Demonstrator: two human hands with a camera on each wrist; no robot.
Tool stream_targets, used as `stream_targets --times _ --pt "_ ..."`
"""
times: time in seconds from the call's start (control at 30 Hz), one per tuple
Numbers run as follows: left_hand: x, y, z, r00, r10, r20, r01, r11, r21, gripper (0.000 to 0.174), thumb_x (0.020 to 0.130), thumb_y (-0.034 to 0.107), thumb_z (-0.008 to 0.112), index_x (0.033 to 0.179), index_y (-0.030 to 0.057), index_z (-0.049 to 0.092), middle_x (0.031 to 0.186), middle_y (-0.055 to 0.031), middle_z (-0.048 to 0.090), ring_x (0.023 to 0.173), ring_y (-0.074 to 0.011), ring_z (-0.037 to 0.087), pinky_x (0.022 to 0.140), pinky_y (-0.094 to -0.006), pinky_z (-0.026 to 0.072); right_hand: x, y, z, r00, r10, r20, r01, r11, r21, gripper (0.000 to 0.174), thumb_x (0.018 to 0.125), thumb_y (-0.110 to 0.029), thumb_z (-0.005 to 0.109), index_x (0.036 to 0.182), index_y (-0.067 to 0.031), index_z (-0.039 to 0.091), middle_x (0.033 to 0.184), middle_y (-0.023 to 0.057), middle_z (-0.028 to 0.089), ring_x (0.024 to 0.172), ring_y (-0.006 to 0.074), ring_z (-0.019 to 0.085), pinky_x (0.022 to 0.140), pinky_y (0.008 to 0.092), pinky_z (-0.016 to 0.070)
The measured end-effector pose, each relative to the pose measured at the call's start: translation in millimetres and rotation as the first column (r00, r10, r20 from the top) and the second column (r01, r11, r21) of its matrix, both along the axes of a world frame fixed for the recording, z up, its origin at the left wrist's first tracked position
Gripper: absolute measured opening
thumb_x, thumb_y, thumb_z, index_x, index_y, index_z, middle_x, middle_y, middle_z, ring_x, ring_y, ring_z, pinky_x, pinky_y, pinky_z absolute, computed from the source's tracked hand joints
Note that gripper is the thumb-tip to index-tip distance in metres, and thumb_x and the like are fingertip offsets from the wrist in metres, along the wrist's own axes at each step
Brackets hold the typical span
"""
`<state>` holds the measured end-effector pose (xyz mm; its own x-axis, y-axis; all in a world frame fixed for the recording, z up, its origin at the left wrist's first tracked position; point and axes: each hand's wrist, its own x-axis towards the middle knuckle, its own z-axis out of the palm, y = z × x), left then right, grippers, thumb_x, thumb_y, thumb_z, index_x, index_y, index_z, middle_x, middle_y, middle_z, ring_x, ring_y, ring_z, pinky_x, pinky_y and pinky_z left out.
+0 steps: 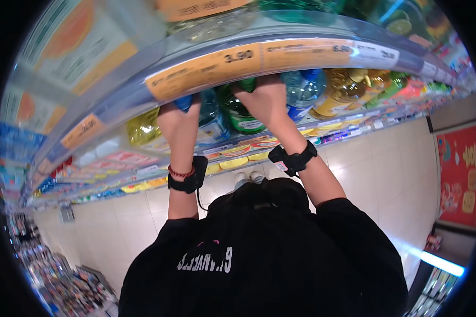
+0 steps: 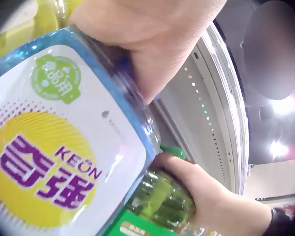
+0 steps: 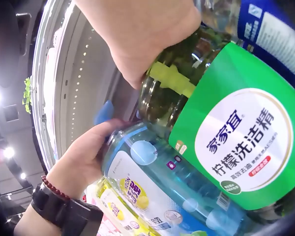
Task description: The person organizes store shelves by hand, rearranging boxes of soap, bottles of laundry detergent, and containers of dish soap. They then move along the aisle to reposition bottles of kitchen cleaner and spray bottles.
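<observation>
My left hand [image 1: 180,124] grips a blue dish soap bottle [image 2: 64,142] around its neck, just under the blue cap [image 1: 183,103]. The bottle has a white label with a yellow circle and purple lettering. Beside it, my right hand [image 1: 265,103] holds a green dish soap bottle [image 3: 250,132] at the neck, below its green cap [image 1: 247,84]. A bright green label with a white oval covers its front. In the right wrist view the two bottles stand side by side, upright on the shelf. Parts of the fingers are hidden behind the bottle necks.
A shelf edge with orange price tags [image 1: 206,66] runs close above both hands. To the right stand a clear bottle with a blue cap [image 1: 304,87] and amber bottles [image 1: 346,87]; a yellow bottle [image 1: 143,127] is at left. Lower shelves hold more goods above the tiled floor [image 1: 375,158].
</observation>
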<state>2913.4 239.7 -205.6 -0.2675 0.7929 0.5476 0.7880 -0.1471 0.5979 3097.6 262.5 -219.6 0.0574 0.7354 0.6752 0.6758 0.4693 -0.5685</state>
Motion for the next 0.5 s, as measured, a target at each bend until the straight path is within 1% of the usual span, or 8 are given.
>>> stream_targets --times 0.03,0.1,0.13,0.23,0.27,0.37,0.4,0.5 --pt "1 -1 -2 0.999 0.029 -0.024 -0.029 1.0 0.007 0.044 0.076 0.028 0.073 0.107 -0.0001 0.06 0.09 -0.0171 0.068 0.078 -0.0313 0.067 0.073 -0.0337 0.05 1 -1 -1 1.0 0.017 0.022 -0.017 1.0 -0.003 0.04 0.068 -0.028 0.075 0.095 -0.0011 0.062 0.086 0.0189 0.063 0.079 0.0391 0.06 0.07 0.0433 0.0496" --pt "0 -4 -6 0.999 0.008 -0.035 -0.006 0.999 0.037 0.042 0.077 0.026 0.072 0.107 -0.0009 0.06 0.087 -0.016 0.068 0.075 -0.0287 0.067 0.071 -0.0328 0.05 5 -1 -5 0.996 0.055 0.065 -0.054 0.998 -0.011 0.047 0.067 -0.029 0.075 0.097 0.0026 0.058 0.084 0.0214 0.06 0.081 0.0401 0.058 0.069 0.0451 0.0485" --pt "-1 -4 -8 0.999 0.0 -0.04 0.002 0.999 0.051 0.041 0.078 0.025 0.072 0.108 -0.0013 0.06 0.086 -0.0154 0.069 0.073 -0.0273 0.067 0.07 -0.0324 0.05 9 -2 -5 0.991 0.08 0.107 -0.083 0.996 0.027 0.048 0.069 -0.029 0.074 0.099 0.0053 0.056 0.084 0.0219 0.059 0.081 0.0401 0.057 0.069 0.0447 0.0484" --pt "-2 -4 -11 0.997 -0.046 -0.062 0.054 0.99 0.129 0.042 0.077 0.022 0.072 0.109 -0.0016 0.06 0.083 -0.0144 0.069 0.072 -0.0247 0.067 0.07 -0.0325 0.05 11 -9 -3 0.977 0.049 0.206 -0.053 0.998 0.016 0.05 0.072 -0.027 0.071 0.105 0.0072 0.053 0.088 0.022 0.059 0.081 0.0401 0.057 0.07 0.0442 0.0483" --pt "0 -5 -9 0.998 -0.043 -0.053 0.05 0.988 0.146 0.039 0.078 0.022 0.072 0.106 -0.0023 0.061 0.083 -0.0146 0.069 0.072 -0.0253 0.067 0.07 -0.0327 0.05 13 -16 3 0.959 0.048 0.281 -0.051 0.999 0.001 0.054 0.076 -0.026 0.068 0.112 0.0095 0.049 0.093 0.0219 0.057 0.084 0.0399 0.056 0.072 0.0435 0.0481" --pt "3 -4 -10 0.995 0.004 -0.104 0.021 0.972 0.234 0.036 0.077 0.023 0.072 0.102 -0.0022 0.063 0.083 -0.0145 0.069 0.072 -0.0252 0.067 0.07 -0.0327 0.0501 15 -29 10 0.968 0.036 0.247 -0.057 0.995 0.078 0.053 0.079 -0.026 0.065 0.115 0.0099 0.048 0.101 0.0225 0.056 0.09 0.0402 0.055 0.076 0.0418 0.0482" --pt "1 -3 -13 0.99 0.035 -0.137 0.001 0.968 0.251 0.035 0.078 0.024 0.072 0.1 -0.0018 0.064 0.082 -0.0146 0.069 0.07 -0.0257 0.067 0.068 -0.0335 0.05 16 -38 9 0.965 -0.01 0.262 -0.01 0.997 0.074 0.052 0.081 -0.024 0.065 0.118 0.0074 0.047 0.109 0.0225 0.055 0.101 0.0386 0.054 0.083 0.0392 0.0477" --pt "1 -5 -15 0.995 0.018 -0.1 0.008 0.965 0.261 0.034 0.078 0.025 0.073 0.1 -0.0009 0.065 0.077 -0.0131 0.068 0.064 -0.026 0.064 0.065 -0.0343 0.0499 47 -62 13 0.961 0.214 0.172 -0.215 0.977 -0.016 0.036 0.08 -0.011 0.066 0.109 0.0051 0.054 0.108 0.0243 0.059 0.101 0.0402 0.058 0.084 0.0392 0.049"
